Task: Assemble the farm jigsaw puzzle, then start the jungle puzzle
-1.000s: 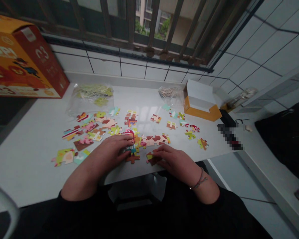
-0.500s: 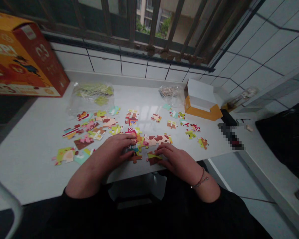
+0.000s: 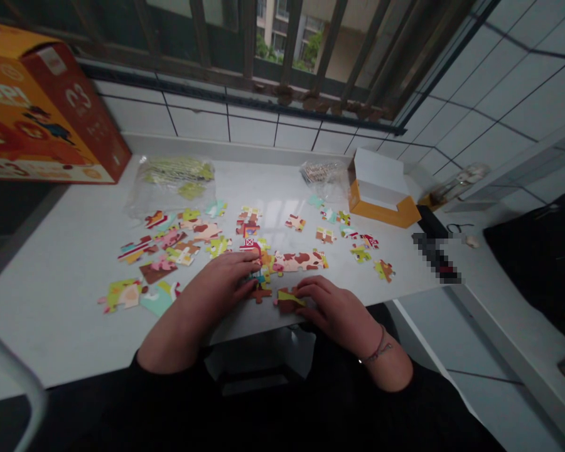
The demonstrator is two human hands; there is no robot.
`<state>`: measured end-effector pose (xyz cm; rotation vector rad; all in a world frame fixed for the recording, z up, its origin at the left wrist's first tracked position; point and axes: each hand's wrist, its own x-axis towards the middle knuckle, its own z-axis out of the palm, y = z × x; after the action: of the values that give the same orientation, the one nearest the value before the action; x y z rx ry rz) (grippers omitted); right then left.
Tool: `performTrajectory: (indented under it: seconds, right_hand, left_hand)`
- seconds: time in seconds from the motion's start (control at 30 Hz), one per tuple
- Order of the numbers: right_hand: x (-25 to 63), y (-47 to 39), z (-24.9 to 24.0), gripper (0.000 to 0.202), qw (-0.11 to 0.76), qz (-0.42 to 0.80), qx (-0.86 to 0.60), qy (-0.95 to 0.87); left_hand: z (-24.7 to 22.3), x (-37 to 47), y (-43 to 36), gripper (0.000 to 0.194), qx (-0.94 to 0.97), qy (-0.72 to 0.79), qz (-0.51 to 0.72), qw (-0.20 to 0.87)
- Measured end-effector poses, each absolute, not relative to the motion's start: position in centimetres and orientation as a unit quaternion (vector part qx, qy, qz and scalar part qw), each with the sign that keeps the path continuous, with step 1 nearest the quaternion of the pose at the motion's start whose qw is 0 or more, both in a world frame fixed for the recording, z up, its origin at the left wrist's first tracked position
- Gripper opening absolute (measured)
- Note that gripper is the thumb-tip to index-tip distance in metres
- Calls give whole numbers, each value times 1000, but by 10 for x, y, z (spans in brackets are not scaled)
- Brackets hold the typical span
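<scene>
one brown-and-green puzzle piece (image 3: 288,302) lies on the worktop (image 3: 82,342), right end at the fingertips of the right grip (image 3: 335,306), loosely curved; pinch cannot be told. left grip (image 3: 226,276), half-curled, partly covers barn-printed pieces (image 3: 260,294); hold unclear.

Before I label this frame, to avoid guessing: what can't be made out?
Head view, barn: lower part, behind left hand.
Head view, brown-green piece: right end, behind right hand.
Head view, big box: left end, past the picture's edge.
Head view, dark item: identity, lost to pixelation.
</scene>
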<state>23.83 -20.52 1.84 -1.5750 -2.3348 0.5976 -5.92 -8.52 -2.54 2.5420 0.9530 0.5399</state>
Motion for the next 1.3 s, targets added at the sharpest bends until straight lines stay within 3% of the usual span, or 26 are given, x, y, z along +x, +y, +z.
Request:
performTrajectory:
  seconds: [0.3, 0.47, 0.73, 1.3]
  right_hand:
    - [201, -199, 8, 32, 217, 160, -521, -810]
    - [166, -180, 7, 32, 249, 173, -499, -812]
    - [155, -166, -3, 22, 281, 149, -481, -817]
    - [176, -175, -11, 11, 281, 113, -479, -824]
  left_hand:
    - [9, -67, -98, 34, 879, 358, 230, 218]
    - [21, -86, -109, 65, 872, 379, 154, 269]
    - [9, -91, -103, 21, 869, 398, 102, 275]
    - [10, -94, -101, 26, 881, 378, 109, 264]
